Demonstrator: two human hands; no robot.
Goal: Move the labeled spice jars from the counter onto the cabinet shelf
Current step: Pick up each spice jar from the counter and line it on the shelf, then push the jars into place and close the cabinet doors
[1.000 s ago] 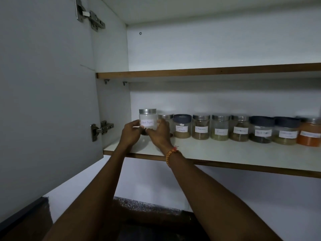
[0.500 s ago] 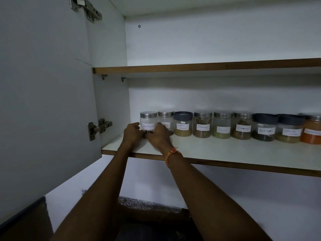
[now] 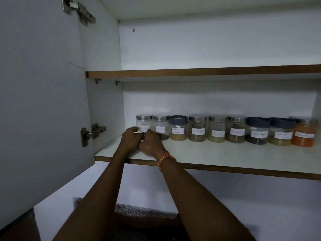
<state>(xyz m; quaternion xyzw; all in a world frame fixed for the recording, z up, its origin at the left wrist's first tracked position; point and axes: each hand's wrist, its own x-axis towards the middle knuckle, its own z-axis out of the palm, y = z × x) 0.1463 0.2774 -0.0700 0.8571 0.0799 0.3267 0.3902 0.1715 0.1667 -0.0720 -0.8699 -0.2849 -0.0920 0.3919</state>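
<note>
A clear jar with a silver lid, labeled Black Pepper (image 3: 144, 121), stands at the left end of a row of several labeled spice jars on the lower cabinet shelf (image 3: 217, 153). It touches the Cloves jar (image 3: 160, 125); the Garam Masala jar (image 3: 178, 129) comes after that. My left hand (image 3: 129, 140) curls around the jar's lower left side. My right hand (image 3: 152, 145), with an orange thread bracelet on its wrist, wraps the lower front. The hands hide the jar's base.
The open cabinet door (image 3: 40, 101) hangs at the left on its hinge (image 3: 92, 133). An upper shelf (image 3: 199, 71) runs above the jars. An orange-filled jar (image 3: 303, 134) ends the row at the right. A dark speckled counter strip (image 3: 144, 213) shows below, between my forearms.
The Black Pepper jar went from held up in front of the row down onto the shelf at the row's left end. Both hands slid down to its base.
</note>
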